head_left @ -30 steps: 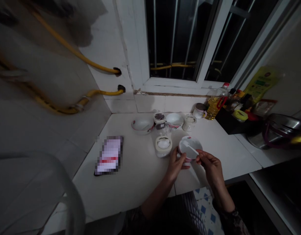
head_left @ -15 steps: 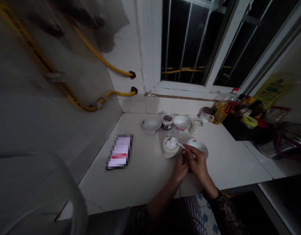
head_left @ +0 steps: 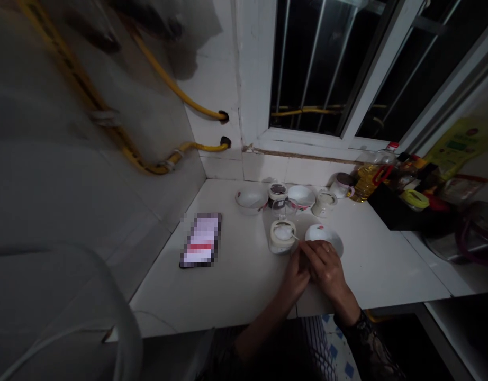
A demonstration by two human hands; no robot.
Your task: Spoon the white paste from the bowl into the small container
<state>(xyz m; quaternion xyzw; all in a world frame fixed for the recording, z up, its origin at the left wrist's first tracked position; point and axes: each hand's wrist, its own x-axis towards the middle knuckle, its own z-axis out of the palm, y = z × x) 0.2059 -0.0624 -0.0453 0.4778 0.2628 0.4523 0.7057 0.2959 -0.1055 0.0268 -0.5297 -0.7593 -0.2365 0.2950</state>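
Spoon (head_left: pixel 295 236), slim and white, runs from a jar of white powder (head_left: pixel 282 234) just ahead and left of the hands, back in among the fingers. The hands are together, right hand (head_left: pixel 327 270) lying over left hand (head_left: pixel 295 278); which one grips the spoon is hidden. White bowl (head_left: pixel 320 236) sits just ahead of them on the desk (head_left: pixel 244 286). Farther ahead stand a second bowl (head_left: pixel 251 200) and a third bowl (head_left: pixel 300 194), and a phone (head_left: pixel 200 241) lies well left.

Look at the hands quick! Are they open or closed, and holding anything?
Left hand: cannot tell, its fingers are mostly hidden under the right hand.
Right hand: closed over the left hand, nothing showing in its fingers.
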